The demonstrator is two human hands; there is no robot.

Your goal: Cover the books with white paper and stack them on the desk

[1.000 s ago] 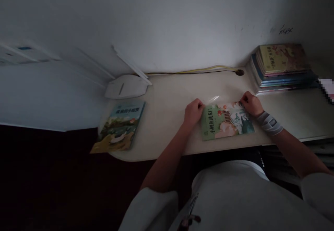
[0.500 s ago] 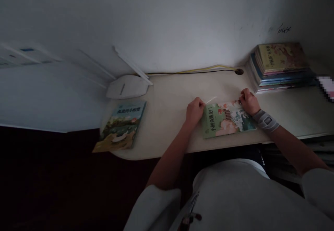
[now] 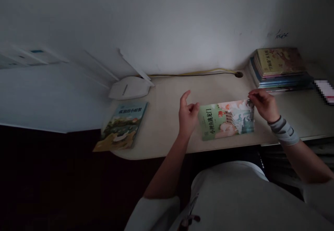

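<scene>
A green and pink picture book [image 3: 227, 119] with Chinese lettering lies in front of me on the white desk [image 3: 167, 130]. At its upper right corner, the thumb and fingers of my right hand [image 3: 266, 105], which has a grey band at the wrist, are pinched together. My left hand [image 3: 187, 116] is beside the upper left corner. Its index finger points up, the thumb stands apart, and no object shows in it. Farther left, a blue and green picture book [image 3: 124, 125] reaches over the desk's rounded edge.
Behind the left book stands a white router [image 3: 130, 87] with raised antennas. Yellow and black cables [image 3: 198, 73] run along the wall to a round hole [image 3: 238, 74]. A stack of books [image 3: 281, 67] sits at the back right, with a phone-like object [image 3: 325, 91], partly blurred out, beside it.
My right hand has shifted right, uncovering more of the book's upper right. My left hand has moved slightly left and its index finger has straightened. A thin clear strip near it no longer shows.
</scene>
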